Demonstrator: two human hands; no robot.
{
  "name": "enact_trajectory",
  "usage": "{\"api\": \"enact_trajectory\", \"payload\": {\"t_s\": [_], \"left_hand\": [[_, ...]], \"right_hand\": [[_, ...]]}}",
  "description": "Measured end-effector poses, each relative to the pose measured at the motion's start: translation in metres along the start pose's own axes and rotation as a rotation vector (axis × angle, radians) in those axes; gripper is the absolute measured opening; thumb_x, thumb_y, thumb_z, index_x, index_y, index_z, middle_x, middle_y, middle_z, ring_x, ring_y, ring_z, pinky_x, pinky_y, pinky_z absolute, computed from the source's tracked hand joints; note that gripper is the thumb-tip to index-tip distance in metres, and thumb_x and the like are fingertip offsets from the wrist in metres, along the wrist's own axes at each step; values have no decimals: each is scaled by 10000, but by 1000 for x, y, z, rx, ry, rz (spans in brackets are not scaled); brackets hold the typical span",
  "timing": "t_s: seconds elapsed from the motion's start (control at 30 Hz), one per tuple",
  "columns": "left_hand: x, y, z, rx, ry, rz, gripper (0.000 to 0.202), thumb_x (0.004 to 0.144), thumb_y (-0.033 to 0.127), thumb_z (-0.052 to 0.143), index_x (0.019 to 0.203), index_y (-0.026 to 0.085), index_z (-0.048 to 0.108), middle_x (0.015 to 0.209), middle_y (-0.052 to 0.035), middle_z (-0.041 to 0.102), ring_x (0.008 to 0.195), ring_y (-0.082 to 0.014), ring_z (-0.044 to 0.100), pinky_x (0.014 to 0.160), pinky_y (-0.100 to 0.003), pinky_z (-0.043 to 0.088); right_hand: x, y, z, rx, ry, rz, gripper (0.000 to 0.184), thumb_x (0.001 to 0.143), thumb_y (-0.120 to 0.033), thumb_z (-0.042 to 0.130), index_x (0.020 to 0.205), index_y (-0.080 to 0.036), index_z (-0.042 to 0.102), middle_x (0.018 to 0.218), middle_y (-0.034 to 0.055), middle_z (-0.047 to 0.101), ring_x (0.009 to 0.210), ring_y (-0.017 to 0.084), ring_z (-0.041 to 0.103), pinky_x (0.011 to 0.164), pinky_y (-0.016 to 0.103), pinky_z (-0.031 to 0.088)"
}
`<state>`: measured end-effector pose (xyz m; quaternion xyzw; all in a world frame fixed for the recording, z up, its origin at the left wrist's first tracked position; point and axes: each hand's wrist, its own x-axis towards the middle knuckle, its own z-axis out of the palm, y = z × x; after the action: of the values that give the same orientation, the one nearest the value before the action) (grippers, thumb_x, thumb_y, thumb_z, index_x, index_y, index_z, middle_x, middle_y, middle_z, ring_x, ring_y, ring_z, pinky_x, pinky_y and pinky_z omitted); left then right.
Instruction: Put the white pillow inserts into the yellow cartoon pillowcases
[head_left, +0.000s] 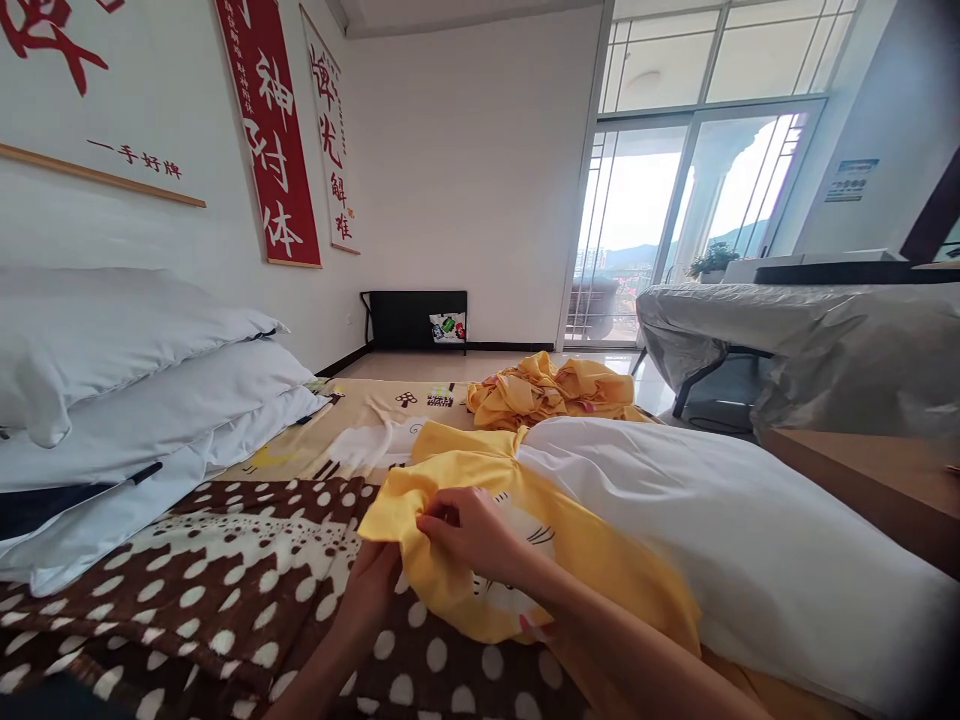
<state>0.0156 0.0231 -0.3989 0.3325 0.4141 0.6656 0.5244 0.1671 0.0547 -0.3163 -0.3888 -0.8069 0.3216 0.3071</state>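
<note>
A yellow pillowcase (600,535) with a white cat face and whiskers is drawn over the near end of a plump white pillow (720,510). The rest of the pillow stretches bare to the right. My right hand (476,530) is closed, thumb and fingers pinching the bunched cloth near the pillowcase's left end. Just below and left of it, my left hand (379,568) reaches up under the cloth's edge, and its fingers are hidden there. Both hands are over a brown blanket (247,560) with white dots.
White pillows (135,370) are stacked at the left by the wall. Crumpled yellow cloth (555,390) lies at the bed's far edge. Behind stands a black folded panel (405,320). To the right are a plastic-covered table (810,330) and a brown box-like edge (877,480).
</note>
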Motion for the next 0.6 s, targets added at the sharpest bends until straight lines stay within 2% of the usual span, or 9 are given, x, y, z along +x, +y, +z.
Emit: {"api": "enact_trajectory", "payload": {"t_s": [0.1,0.17,0.3,0.4,0.5,0.6], "left_hand": [[1,-2,-4,161,18,40,352,599,288,734,925,161,694,976,-81,701,1151,-298,521,982,-371,416],[2,-2,-3,224,5,51,310,614,273,721,904,168,696,926,-75,703,1134,-291,528,965,-357,425],[4,0,3,181,-23,79,296,603,289,739,867,163,691,841,-65,695,995,-279,591,857,-341,481],[3,2,4,105,-12,109,286,632,371,741,807,155,675,769,-52,668,846,-228,606,741,-297,493],[0,0,-3,54,-2,145,357,633,474,729,757,148,651,625,-10,583,609,-138,521,547,-231,424],[-3,-2,-13,178,18,145,353,630,475,718,739,147,646,583,3,553,535,-115,457,492,-225,382]], "right_hand": [[1,5,7,86,-29,47,200,756,-326,610,679,-142,613,604,-27,524,566,76,411,508,206,297],[0,8,8,127,-44,74,178,745,-311,611,682,-146,592,609,-32,509,566,74,405,506,205,294],[-3,13,6,190,-57,60,176,753,-294,581,656,-159,524,594,-43,454,562,73,371,500,207,277],[-3,16,0,254,-18,11,214,781,-327,551,662,-167,474,613,-43,436,579,77,361,512,211,277],[-2,18,-7,342,21,-7,241,798,-368,539,686,-168,463,635,-41,427,593,79,359,529,213,289],[-2,18,-8,391,19,-25,247,805,-386,531,707,-168,471,645,-40,425,595,80,356,537,217,296]]}}
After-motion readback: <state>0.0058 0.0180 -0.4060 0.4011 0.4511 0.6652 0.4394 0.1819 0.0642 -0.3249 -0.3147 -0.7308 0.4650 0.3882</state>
